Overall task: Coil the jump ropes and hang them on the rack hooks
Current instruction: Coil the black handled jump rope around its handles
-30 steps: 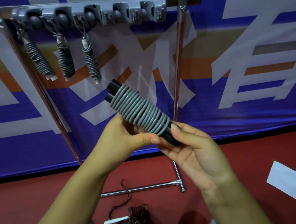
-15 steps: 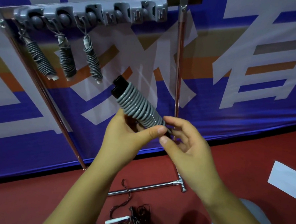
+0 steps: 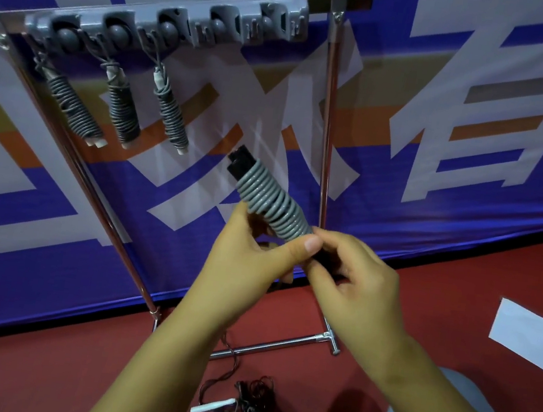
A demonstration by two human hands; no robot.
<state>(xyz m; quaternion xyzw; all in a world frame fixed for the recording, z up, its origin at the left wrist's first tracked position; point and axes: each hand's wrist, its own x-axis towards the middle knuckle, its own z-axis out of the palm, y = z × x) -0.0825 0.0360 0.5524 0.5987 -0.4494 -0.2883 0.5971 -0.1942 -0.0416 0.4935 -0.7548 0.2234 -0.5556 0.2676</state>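
Jump rope [image 3: 272,206], grey cord wound tightly round its black handles, held tilted in front of the banner [image 3: 445,132], below the rack hooks [image 3: 169,28]; compared with a second ago it has swung more upright and the right hand [image 3: 353,279] has shifted from cradling the lower end to pinching there, probably tucking the cord's tail; left hand [image 3: 246,254] grips the coil's underside, thumb pressed on the lowest turns; three coiled ropes [image 3: 120,110] already hang; a tangled rope [image 3: 243,409] lies on the floor; hanging appears next.
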